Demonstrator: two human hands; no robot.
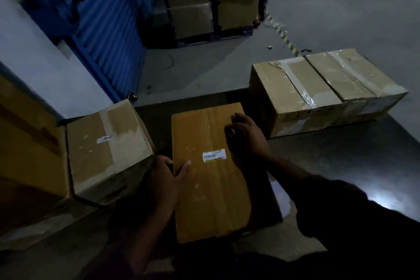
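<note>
I read one head view, dim throughout. The central cardboard box (211,173) lies flat on a dark work surface (341,154), long axis pointing away from me, with a white barcode label (214,155) on its top face and a tape seam running along its length.

Left hand (166,175): grasping the box at its left edge, thumb laid on the top face, fingers wrapped down over the side.

Right hand (245,136): placed on the top face near the far right edge, fingers bent with the tips on the cardboard. I cannot tell whether it clamps the edge or only rests.

Adjacent items: a taped carton (106,145) stands just beside the box on the left. A larger taped carton (318,91) sits on the far right of the surface, well apart. Behind are a blue roller shutter (109,25) and stacked cartons (193,7).
</note>
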